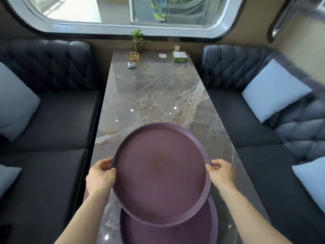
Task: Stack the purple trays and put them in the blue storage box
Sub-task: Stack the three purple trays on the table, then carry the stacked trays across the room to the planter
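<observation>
While raised over the marble surface [158, 88], upper purple tray [161, 173] gripped at both rims: left hand [100, 176] closed on the 9 o'clock edge, right hand [221, 173] closed on the 3 o'clock edge. Overlaps second purple tray [168, 233] lying at 6 o'clock.
</observation>
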